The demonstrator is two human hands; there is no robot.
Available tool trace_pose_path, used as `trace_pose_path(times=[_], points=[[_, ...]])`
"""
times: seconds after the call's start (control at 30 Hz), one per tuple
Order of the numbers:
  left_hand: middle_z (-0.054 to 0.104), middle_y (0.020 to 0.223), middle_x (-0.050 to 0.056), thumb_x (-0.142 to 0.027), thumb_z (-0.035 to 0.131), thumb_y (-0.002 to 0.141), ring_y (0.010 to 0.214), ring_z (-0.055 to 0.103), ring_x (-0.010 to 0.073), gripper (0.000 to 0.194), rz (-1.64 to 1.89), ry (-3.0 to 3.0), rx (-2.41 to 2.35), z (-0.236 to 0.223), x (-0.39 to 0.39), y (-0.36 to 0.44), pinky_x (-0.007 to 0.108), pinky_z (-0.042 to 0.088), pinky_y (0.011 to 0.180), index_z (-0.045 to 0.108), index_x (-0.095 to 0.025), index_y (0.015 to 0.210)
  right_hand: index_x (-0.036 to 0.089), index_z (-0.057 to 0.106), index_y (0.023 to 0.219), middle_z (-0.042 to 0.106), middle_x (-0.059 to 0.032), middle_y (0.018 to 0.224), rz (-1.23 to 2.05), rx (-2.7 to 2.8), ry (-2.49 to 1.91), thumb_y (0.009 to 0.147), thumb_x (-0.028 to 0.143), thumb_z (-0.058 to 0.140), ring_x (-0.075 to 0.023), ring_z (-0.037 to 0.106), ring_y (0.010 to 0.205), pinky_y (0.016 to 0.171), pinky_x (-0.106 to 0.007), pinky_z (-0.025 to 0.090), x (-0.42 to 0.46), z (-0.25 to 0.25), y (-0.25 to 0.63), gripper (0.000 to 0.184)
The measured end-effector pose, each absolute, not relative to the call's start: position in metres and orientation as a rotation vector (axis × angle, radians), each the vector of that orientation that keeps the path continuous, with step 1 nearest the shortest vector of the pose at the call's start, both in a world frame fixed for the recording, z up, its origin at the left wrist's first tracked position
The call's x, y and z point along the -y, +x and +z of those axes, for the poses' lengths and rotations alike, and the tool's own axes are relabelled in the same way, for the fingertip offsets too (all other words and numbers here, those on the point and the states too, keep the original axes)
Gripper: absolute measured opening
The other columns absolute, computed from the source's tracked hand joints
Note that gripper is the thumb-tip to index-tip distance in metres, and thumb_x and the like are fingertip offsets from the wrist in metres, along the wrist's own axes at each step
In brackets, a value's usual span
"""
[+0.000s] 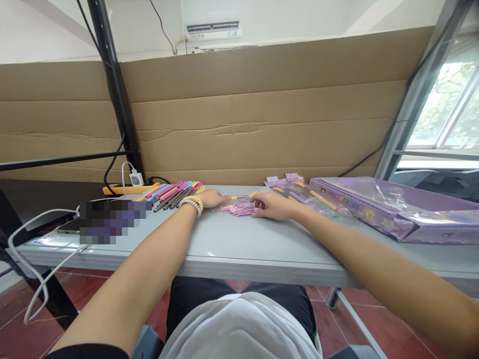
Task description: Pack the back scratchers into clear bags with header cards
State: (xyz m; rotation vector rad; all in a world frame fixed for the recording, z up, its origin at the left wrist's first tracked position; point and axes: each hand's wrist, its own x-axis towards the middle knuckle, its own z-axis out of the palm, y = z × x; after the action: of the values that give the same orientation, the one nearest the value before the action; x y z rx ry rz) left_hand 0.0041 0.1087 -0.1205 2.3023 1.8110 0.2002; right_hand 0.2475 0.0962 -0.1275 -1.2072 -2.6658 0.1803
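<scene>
My left hand [211, 198] is closed, its fingertips pinching one end of a slim pen-like stick [244, 196] with yellow ends. My right hand [275, 205] has curled fingers closed at the stick's other yellow end; clear plastic shows around it. Small pink printed cards [241, 209] lie on the table between the hands, just under the stick. Beside my left wrist is a pile of colourful pen-like sticks [174, 193] with coiled ends and dark shafts. Right of my right hand lie similar yellow and purple sticks in clear bags [299, 194] with purple header cards.
An open purple printed box [385, 212] with clear plastic inside stands at the right of the grey table [239, 244]. At the left are a pixelated device [108, 219], a white cable [35, 271] and a charger [136, 178]. Cardboard [262, 119] walls the back, between metal posts.
</scene>
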Motion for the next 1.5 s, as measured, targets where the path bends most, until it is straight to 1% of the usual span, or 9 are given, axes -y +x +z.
trace_pose_path(times=[0.07, 0.2, 0.43, 0.6, 0.7, 0.87, 1.1, 1.33, 1.5], points=[[0.064, 0.075, 0.008, -0.08, 0.03, 0.07, 0.064, 0.055, 0.0187, 0.072, 0.2, 2.306, -1.807, -0.12, -0.107, 0.004, 0.028, 0.037, 0.058, 0.061, -0.016, 0.068, 0.017, 0.053, 0.117, 0.062, -0.009, 0.103, 0.204, 2.657, -1.24, 0.075, 0.045, 0.058, -0.0187, 0.057, 0.085, 0.07, -0.027, 0.042, -0.097, -0.126, 0.251, 0.051], [0.062, 0.073, 0.008, -0.081, 0.026, 0.07, 0.062, 0.053, 0.0179, 0.074, 0.192, 2.308, -1.798, -0.121, -0.107, 0.004, 0.028, 0.036, 0.056, 0.06, -0.016, 0.068, 0.015, 0.054, 0.116, 0.064, -0.0072, 0.094, 0.226, 2.678, -1.24, 0.076, 0.041, 0.057, -0.0177, 0.057, 0.08, 0.068, -0.026, 0.041, -0.096, -0.123, 0.254, 0.048], [0.064, 0.076, 0.008, -0.081, 0.025, 0.069, 0.064, 0.055, 0.0187, 0.077, 0.176, 2.325, -1.803, -0.121, -0.108, 0.004, 0.028, 0.037, 0.057, 0.064, -0.015, 0.074, 0.017, 0.062, 0.088, 0.065, -0.0072, 0.091, 0.182, 2.692, -1.309, 0.076, 0.055, 0.051, -0.0187, 0.057, 0.078, 0.063, -0.027, 0.039, -0.102, -0.124, 0.258, 0.041], [0.066, 0.084, 0.01, -0.08, 0.028, 0.071, 0.071, 0.058, 0.0203, 0.074, 0.185, 2.317, -1.805, -0.122, -0.111, 0.003, 0.027, 0.039, 0.061, 0.064, -0.015, 0.078, 0.017, 0.058, 0.08, 0.063, -0.0056, 0.084, 0.274, 2.659, -1.368, 0.067, 0.055, 0.06, -0.0177, 0.055, 0.073, 0.058, -0.026, 0.037, -0.101, -0.121, 0.261, 0.04], [0.067, 0.085, 0.011, -0.079, 0.028, 0.071, 0.073, 0.059, 0.0212, 0.074, 0.173, 2.319, -1.806, -0.122, -0.112, 0.002, 0.027, 0.04, 0.062, 0.065, -0.015, 0.079, 0.017, 0.057, 0.083, 0.063, -0.0059, 0.086, 0.311, 2.656, -1.394, 0.066, 0.054, 0.061, -0.0179, 0.055, 0.075, 0.059, -0.026, 0.038, -0.1, -0.12, 0.261, 0.041], [0.067, 0.085, 0.01, -0.08, 0.03, 0.069, 0.073, 0.06, 0.0209, 0.074, 0.172, 2.298, -1.806, -0.123, -0.114, 0.001, 0.028, 0.039, 0.061, 0.064, -0.015, 0.079, 0.016, 0.058, 0.096, 0.062, -0.0083, 0.099, 0.275, 2.658, -1.337, 0.068, 0.054, 0.058, -0.0199, 0.056, 0.084, 0.068, -0.027, 0.041, -0.1, -0.121, 0.26, 0.047], [0.067, 0.087, 0.009, -0.081, 0.033, 0.067, 0.075, 0.06, 0.0207, 0.074, 0.21, 2.295, -1.799, -0.124, -0.114, -0.001, 0.027, 0.04, 0.062, 0.064, -0.016, 0.079, 0.016, 0.059, 0.09, 0.063, -0.0075, 0.093, 0.343, 2.65, -1.368, 0.065, 0.053, 0.062, -0.0194, 0.055, 0.08, 0.063, -0.026, 0.039, -0.101, -0.12, 0.262, 0.045], [0.067, 0.081, 0.009, -0.081, 0.032, 0.068, 0.067, 0.059, 0.0192, 0.072, 0.206, 2.292, -1.81, -0.122, -0.111, 0.001, 0.027, 0.04, 0.059, 0.062, -0.016, 0.073, 0.018, 0.059, 0.084, 0.062, -0.0041, 0.085, 0.398, 2.641, -1.368, 0.059, 0.056, 0.066, -0.0183, 0.054, 0.076, 0.057, -0.025, 0.036, -0.106, -0.121, 0.266, 0.045], [0.067, 0.08, 0.009, -0.079, 0.032, 0.069, 0.066, 0.058, 0.0192, 0.07, 0.207, 2.298, -1.811, -0.122, -0.11, 0.001, 0.028, 0.04, 0.06, 0.062, -0.016, 0.073, 0.017, 0.056, 0.087, 0.061, -0.004, 0.086, 0.455, 2.638, -1.261, 0.061, 0.05, 0.066, -0.0162, 0.053, 0.074, 0.059, -0.024, 0.037, -0.108, -0.123, 0.267, 0.042]])
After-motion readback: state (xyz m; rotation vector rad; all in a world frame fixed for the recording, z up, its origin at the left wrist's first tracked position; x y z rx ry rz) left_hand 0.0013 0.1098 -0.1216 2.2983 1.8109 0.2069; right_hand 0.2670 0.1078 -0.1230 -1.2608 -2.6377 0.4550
